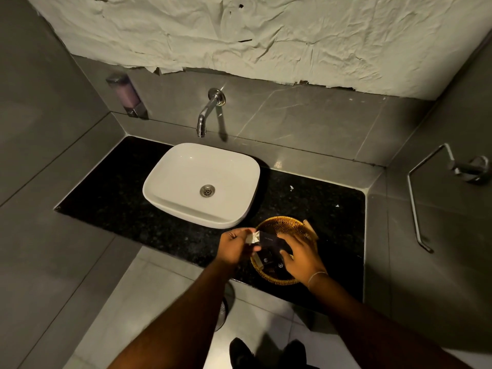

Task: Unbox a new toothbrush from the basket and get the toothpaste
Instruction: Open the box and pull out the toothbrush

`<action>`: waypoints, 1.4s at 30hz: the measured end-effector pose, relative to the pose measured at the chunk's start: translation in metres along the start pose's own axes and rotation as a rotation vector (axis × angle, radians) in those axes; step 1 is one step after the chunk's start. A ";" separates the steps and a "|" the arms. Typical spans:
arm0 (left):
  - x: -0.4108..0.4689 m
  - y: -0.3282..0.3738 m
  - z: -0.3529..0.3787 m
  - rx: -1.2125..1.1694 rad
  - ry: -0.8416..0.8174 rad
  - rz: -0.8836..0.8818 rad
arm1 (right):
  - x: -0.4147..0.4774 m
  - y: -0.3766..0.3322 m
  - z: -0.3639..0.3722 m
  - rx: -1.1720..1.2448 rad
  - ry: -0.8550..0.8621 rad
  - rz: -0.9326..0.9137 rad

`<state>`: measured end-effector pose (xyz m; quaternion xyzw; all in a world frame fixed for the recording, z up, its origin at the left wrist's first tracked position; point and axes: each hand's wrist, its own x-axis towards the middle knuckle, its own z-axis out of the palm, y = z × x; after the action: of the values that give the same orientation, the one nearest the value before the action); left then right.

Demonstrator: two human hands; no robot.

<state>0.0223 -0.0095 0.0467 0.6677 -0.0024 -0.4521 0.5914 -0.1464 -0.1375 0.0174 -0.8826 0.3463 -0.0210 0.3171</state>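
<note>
Black stone surface (133, 209) carries the basket (286, 225), above which a dark box (269, 241) lies crosswise, right fingers (286, 253) pinching its body, left fingers (246, 231) pinching the opened white flap (253, 237) at its left end.

A dark toothbrush box (270, 241), end flap open, lies level above the round wicker basket (282, 225).

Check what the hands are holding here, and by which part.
A dark box over the basket: left hand fingers pinch its opened pale end flap, right hand grips the other end.
</note>
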 end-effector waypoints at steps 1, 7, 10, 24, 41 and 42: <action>-0.001 0.002 0.001 -0.023 -0.004 -0.003 | 0.001 -0.005 0.000 0.021 0.005 0.014; -0.006 0.014 0.010 -0.256 -0.023 -0.040 | 0.010 -0.043 0.005 0.330 0.010 0.055; -0.006 0.016 0.009 -0.209 -0.046 0.023 | 0.023 -0.055 0.005 0.526 0.047 0.171; -0.007 -0.011 -0.007 0.464 -0.186 0.284 | 0.045 -0.046 -0.024 1.385 -0.102 0.708; -0.052 0.086 0.021 1.722 -0.100 0.384 | 0.047 -0.013 -0.031 1.403 0.017 0.933; -0.053 0.087 0.023 1.736 -0.095 0.384 | 0.046 -0.014 -0.030 1.404 0.014 0.942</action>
<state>0.0229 -0.0255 0.1496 0.8492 -0.4804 -0.2113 -0.0583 -0.1111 -0.1752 0.0410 -0.2438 0.5867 -0.1023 0.7654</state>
